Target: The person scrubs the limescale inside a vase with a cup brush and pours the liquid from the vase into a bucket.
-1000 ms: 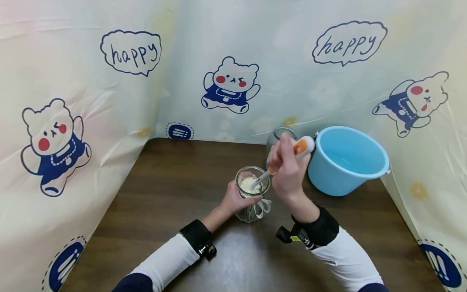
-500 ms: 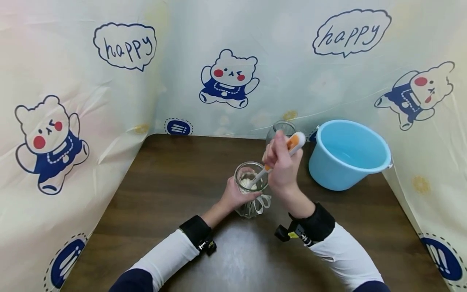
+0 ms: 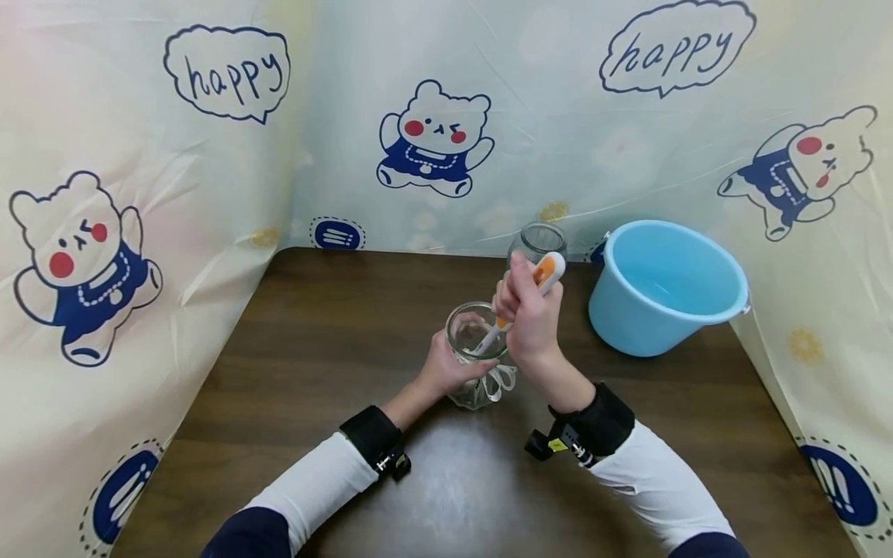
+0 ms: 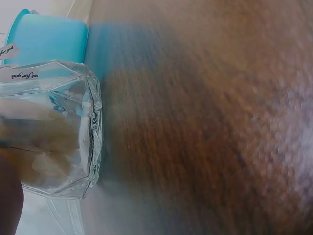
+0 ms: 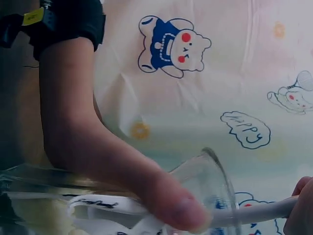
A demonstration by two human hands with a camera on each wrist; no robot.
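Observation:
In the head view, my left hand [image 3: 448, 368] grips a clear glass jar [image 3: 474, 397] around its upper part, with the thumb along the near side. A white ribbon bow [image 3: 501, 380] with dark printing is tied on the jar. My right hand [image 3: 533, 325] is closed round the white and orange handle of a bottle brush [image 3: 549, 270]. Its grey-white shaft slants down through the jar's mouth, and the head sits deep inside, mostly hidden. The left wrist view shows the jar's faceted base [image 4: 93, 127]; the right wrist view shows the shaft [image 5: 264, 209] passing the rim.
Behind my right hand stands a second glass jar [image 3: 543, 236] near the table's back edge. To the right is a light blue bucket [image 3: 642, 325]. A printed cloth [image 3: 558, 155] surrounds the dark wooden table [image 3: 335, 325].
The brush has gone deeper into the jar; its white head, visible near the mouth before, has sunk from sight. My right hand has come left and closer to the rim. The left hand keeps its grip.

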